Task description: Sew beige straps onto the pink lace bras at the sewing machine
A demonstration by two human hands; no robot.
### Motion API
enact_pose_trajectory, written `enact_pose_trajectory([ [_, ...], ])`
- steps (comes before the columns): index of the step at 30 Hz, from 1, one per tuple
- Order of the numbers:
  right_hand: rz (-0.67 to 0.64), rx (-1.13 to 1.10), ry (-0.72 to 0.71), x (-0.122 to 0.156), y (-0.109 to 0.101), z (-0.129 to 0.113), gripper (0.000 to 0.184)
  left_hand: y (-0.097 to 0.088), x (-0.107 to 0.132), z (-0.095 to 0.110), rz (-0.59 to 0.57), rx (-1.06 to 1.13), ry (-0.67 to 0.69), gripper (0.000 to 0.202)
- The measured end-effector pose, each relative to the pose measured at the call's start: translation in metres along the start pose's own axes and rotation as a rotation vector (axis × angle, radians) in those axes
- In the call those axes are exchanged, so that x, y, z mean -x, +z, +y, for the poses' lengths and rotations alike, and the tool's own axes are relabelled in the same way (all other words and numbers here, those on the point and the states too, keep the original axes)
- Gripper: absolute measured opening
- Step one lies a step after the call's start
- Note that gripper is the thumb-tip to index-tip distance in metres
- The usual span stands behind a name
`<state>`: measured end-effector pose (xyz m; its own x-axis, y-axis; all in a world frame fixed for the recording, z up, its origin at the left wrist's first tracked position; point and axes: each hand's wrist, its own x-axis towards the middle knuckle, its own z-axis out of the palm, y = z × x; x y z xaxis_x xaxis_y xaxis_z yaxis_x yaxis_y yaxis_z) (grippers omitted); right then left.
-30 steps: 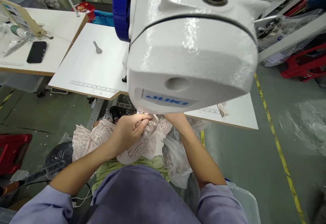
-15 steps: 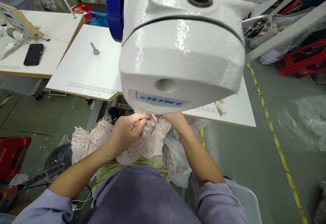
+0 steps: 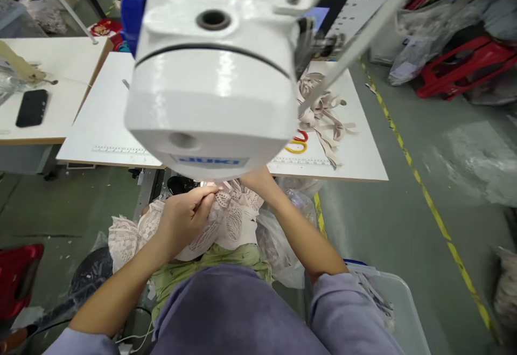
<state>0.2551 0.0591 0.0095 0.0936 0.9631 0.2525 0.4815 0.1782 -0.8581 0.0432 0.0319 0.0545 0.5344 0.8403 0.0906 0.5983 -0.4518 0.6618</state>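
Observation:
A pale pink lace bra [image 3: 232, 225] lies across my lap and reaches up under the head of a white JUKI sewing machine [image 3: 214, 107]. My left hand [image 3: 188, 212] pinches the lace edge between thumb and fingers, just in front of the machine's lower end. My right hand [image 3: 256, 180] is at the right of the same lace; its fingers are hidden behind the machine head, so their grip does not show. The needle area is covered by the head as well.
Beige strips [image 3: 323, 110] and red-and-yellow-handled scissors [image 3: 298, 142] lie on the white tabletop [image 3: 363, 155] at right. A phone [image 3: 32, 108] rests on the left table. A clear plastic bin [image 3: 404, 301] stands at lower right, a red stool [image 3: 464, 69] farther off.
The view has shifted, so the machine head sits farther left and the beige strips and scissors come into sight. Both hands stay at the lace, with little movement relative to it.

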Motion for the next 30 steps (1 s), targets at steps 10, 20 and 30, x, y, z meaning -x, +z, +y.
enact_pose_trajectory([
  [10,0.089,-0.038,0.051,0.002,0.009,-0.001,0.017,0.0,0.007,-0.015,0.14,-0.256,0.197,0.031],
  [20,0.098,-0.016,0.004,0.003,0.007,0.003,0.018,0.004,0.005,-0.013,0.108,-0.268,0.244,0.03],
  [30,0.101,-0.049,-0.01,0.004,0.006,0.004,0.012,0.007,0.007,-0.016,0.121,-0.256,0.207,0.029],
])
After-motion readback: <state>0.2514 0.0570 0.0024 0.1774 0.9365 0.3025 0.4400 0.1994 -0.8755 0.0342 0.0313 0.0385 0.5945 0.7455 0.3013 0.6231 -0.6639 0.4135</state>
